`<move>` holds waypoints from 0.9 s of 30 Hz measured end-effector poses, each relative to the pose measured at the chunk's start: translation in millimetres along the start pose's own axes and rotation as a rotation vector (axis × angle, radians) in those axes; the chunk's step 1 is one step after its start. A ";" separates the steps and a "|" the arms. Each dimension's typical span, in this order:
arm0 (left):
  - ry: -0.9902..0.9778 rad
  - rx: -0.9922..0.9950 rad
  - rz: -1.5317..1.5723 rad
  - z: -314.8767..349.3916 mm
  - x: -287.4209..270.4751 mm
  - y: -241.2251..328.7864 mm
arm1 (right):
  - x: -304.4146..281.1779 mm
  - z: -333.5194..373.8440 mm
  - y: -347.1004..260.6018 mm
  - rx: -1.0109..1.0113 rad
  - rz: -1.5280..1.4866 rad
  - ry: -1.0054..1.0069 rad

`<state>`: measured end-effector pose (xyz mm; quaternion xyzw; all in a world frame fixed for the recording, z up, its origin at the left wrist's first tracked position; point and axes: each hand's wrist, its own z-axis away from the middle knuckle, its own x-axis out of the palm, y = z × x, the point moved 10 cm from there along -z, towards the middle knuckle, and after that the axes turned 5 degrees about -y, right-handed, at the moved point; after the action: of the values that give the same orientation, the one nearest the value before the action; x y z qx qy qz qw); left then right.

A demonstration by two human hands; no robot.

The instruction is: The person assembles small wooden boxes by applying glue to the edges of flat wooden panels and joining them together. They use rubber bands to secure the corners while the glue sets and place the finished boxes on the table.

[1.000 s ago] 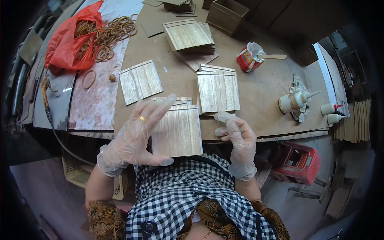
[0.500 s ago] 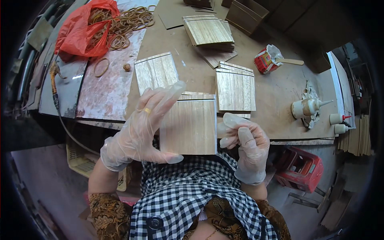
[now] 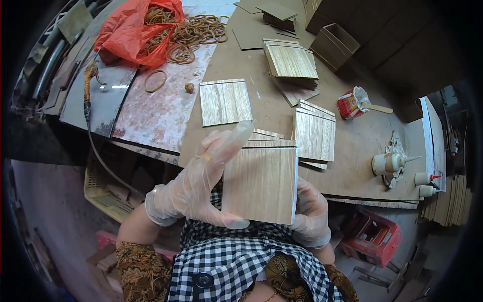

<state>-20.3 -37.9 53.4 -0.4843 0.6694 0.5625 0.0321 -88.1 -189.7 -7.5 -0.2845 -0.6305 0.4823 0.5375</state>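
Thin clear gloves cover both my hands. My left hand [image 3: 201,181] grips a wooden panel [image 3: 259,183] in front of my apron, thumb at its lower edge and fingers reaching up its left side. The panel has a dark groove near its top and a white strip along its right edge. My right hand [image 3: 311,214] is curled round that right edge, thumb by the lower corner; some of its fingers are hidden behind the wood. Just beyond lie a single grooved panel [image 3: 225,103] and a small stack of panels [image 3: 315,132] on the table.
A red bag [image 3: 133,38] spills rubber bands [image 3: 201,32] at the far left. Further panels [image 3: 290,59] are stacked at the back. To the right stand a tub [image 3: 350,103] with a stick, a glue bottle [image 3: 385,164] on a rag and smaller bottles [image 3: 423,179]. A red stool [image 3: 375,239] is below.
The view has shifted, so the table things sit further right and lower. My right hand has moved from beside the panel to its right edge, partly behind it. My left hand still holds it.
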 end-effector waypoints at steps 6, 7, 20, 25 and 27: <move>0.044 -0.023 -0.114 -1.2 -12.9 -6.6 | -10.5 -1.4 0.5 -0.012 0.015 0.091; 0.062 -0.025 -0.137 -0.4 -16.5 -8.1 | -16.0 1.4 1.2 -0.020 0.012 0.109; 0.014 -0.342 -0.403 55.1 -68.4 -70.1 | -84.3 17.1 -40.4 -0.240 0.026 0.476; -0.039 -0.425 -0.372 69.5 -75.4 -93.9 | -83.2 -8.6 -48.2 -0.206 0.112 0.472; -0.059 -0.376 -0.361 68.0 -75.1 -98.5 | -79.8 -23.2 -54.6 -0.129 0.202 0.501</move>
<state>52.7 71.4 1.6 -0.5768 0.4546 0.6760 0.0611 -36.6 -273.1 9.2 -0.4900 -0.4758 0.4067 0.6067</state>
